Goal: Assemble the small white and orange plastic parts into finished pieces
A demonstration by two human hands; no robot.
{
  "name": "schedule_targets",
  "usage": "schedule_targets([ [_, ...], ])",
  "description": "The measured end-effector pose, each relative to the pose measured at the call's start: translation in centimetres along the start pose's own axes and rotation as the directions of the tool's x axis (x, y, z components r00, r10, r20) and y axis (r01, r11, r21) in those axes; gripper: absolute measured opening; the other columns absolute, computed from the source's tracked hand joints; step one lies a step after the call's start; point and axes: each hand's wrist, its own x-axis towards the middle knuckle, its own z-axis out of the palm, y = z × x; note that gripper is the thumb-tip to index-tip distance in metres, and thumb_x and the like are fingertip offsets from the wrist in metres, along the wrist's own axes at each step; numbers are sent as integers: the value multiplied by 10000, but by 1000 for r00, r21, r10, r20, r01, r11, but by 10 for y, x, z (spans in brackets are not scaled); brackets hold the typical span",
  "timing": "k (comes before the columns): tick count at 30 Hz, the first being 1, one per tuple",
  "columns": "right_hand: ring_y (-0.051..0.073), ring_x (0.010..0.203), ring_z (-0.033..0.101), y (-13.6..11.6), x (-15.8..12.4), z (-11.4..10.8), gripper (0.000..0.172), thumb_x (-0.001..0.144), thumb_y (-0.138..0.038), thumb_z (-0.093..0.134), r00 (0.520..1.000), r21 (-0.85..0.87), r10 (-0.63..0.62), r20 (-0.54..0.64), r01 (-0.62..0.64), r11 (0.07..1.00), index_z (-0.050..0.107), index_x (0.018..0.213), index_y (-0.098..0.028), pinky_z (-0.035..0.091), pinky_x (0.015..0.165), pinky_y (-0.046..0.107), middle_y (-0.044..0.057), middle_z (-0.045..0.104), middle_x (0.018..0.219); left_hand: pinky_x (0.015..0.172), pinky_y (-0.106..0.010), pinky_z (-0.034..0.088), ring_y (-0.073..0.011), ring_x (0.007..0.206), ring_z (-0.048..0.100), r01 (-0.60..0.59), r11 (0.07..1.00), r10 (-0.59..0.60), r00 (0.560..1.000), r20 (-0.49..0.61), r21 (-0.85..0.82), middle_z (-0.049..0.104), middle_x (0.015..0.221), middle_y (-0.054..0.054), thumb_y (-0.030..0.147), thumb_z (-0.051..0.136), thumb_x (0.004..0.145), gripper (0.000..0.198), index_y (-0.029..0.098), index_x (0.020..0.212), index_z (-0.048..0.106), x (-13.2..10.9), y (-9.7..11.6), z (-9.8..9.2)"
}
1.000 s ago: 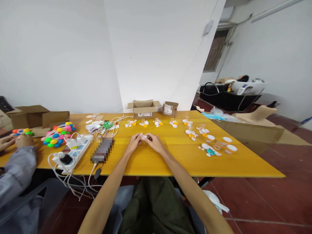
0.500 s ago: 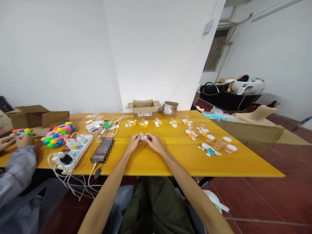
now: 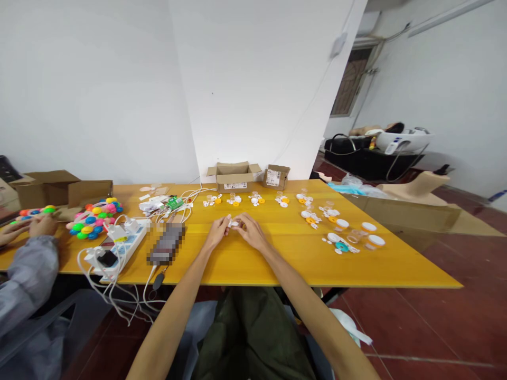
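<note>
A person's left hand (image 3: 217, 233) and right hand (image 3: 251, 233) meet over the middle of a yellow worktop (image 3: 277, 264). The fingers (image 3: 225, 224) of both are pinched on a small white piece (image 3: 235, 224), held just above the surface.

Judged from the layout, much of the work is left. Only this one piece is in hand, while small clusters of white and orange parts (image 3: 234, 200) lie loose in a row along the far edge and curve round to the right. None of them looks put together.

By the right-hand clusters stand three low pots (image 3: 369, 227) with white tops, and near them lies a teal disc (image 3: 343, 247). What the pots hold cannot be seen. Tiny clear cups (image 3: 328, 205) among the parts look empty, though they are too small to be sure.

Against the wall an open carton (image 3: 234, 176) shows nothing above its flaps. A smaller box (image 3: 276, 177) sits just beside it, its inside hidden.

To the left lie a power strip (image 3: 119, 241) with trailing white cables and a heap of bright toys (image 3: 94, 216). Behind them is a large carton (image 3: 59, 190) whose contents are out of sight. At the far left a co-worker's hand (image 3: 39, 226), in a grey sleeve, rests by more coloured pieces.
</note>
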Motion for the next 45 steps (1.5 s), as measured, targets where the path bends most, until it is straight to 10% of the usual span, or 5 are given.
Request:
schedule_targets([
  [22,163,665,599,1,4,2,214,846,-404,573,987,137,158,36,-161,977,656,835,-207,470,656,274,6,690,738,443,-210,346,-83,428,467,-23,995,27,999,41,-96,481,494,67,647,669,720,473,179,747,603,-3,5,0],
  [45,170,753,573,7,3,4,81,795,-223,614,1000,197,-16,-26,21,980,641,871,-232,490,690,289,11,615,847,414,-213,325,-82,399,469,-10,999,12,998,61,-36,485,474,61,628,618,773,473,189,628,520,-2,4,0],
])
